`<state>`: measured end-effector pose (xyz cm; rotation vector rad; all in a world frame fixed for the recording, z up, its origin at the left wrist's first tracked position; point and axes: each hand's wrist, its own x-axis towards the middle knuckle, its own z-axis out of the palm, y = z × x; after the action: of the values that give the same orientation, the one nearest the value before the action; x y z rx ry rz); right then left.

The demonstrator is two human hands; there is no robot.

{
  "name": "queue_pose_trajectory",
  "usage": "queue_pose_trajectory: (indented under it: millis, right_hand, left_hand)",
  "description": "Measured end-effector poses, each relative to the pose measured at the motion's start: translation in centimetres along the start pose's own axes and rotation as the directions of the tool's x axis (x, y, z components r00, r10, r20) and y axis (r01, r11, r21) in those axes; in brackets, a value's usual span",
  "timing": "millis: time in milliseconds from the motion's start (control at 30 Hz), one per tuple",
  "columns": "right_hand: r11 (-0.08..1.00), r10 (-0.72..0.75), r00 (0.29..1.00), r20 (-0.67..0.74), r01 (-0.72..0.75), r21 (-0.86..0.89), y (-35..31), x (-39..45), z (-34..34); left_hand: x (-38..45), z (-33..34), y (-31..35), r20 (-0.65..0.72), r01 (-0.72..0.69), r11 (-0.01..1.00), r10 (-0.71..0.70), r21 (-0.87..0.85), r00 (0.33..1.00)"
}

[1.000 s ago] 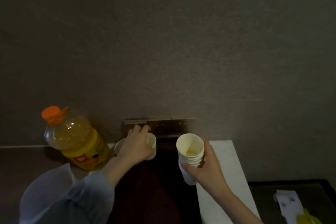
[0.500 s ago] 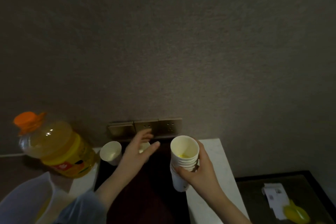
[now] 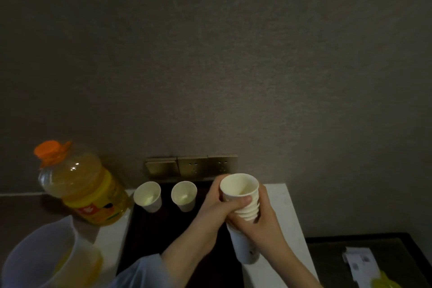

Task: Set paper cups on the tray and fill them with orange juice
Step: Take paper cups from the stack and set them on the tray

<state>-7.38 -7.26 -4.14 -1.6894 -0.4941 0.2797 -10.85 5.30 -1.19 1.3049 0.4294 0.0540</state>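
Since the last frame my left hand [image 3: 218, 203] has come off the second cup and crossed to the cup stack [image 3: 243, 215], where its fingers and thumb now curl round the top cup [image 3: 239, 188]. My right hand [image 3: 261, 224] wraps the stack lower down, holding it upright above the dark tray [image 3: 163, 229]. Two paper cups [image 3: 147, 196] [image 3: 184, 195] stand side by side at the tray's far edge, apart from each other; whether they hold any juice I cannot quite tell in this dim light. At the left the orange juice bottle [image 3: 81, 184] stands capped on the counter, near the first cup.
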Motion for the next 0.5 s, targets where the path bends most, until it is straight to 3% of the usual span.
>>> queue_pose_trajectory:
  millis: [133,233,333,500]
  right_hand:
    - [0.998,0.037,0.999,-0.014,-0.038,-0.056,1.0,0.4,-0.7]
    - [0.996,0.075,0.996,-0.049,-0.078,-0.053,1.7,-0.3,-1.9]
    - [0.991,0.115,0.987,-0.109,-0.122,-0.063,2.5,-0.7,-3.2]
    - [0.977,0.200,0.972,-0.125,-0.207,-0.044,3.4,-1.5,-5.2]
  left_hand:
    - [0.4,0.6,1.1,-0.083,-0.055,0.987,0.043,-0.150,0.996]
    - [1.5,-0.5,2.1,-0.223,-0.140,0.967,0.091,-0.214,0.971]
    - [3.2,-1.4,0.9,-0.304,-0.131,0.988,0.099,-0.086,0.947]
    - [6.6,-1.2,-4.2,-0.424,0.018,0.973,0.083,0.228,0.902]
